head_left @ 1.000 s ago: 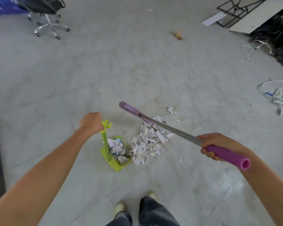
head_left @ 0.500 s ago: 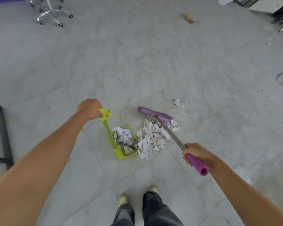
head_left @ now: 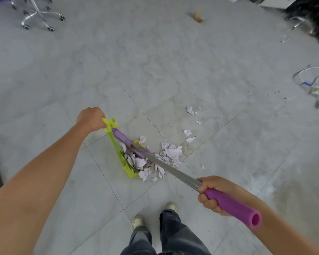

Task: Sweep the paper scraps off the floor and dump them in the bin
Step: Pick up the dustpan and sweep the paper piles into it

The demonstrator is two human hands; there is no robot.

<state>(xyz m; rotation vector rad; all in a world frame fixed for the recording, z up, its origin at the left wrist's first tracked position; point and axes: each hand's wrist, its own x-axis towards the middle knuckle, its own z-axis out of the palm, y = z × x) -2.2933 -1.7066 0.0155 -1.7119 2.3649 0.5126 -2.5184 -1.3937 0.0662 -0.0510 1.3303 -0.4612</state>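
Down on the tiled floor, the green dustpan is held by its stalk in the curled left hand. The broom is gripped at its purple sleeve by the right hand, its head laid across the pan's mouth. Paper scraps are heaped at the pan's lip; strays are scattered beyond, on open tile.

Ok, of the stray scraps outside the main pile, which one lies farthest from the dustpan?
The crumpled scrap at the top of the loose trail; the flatter pieces lie nearer the pile and the green dustpan.
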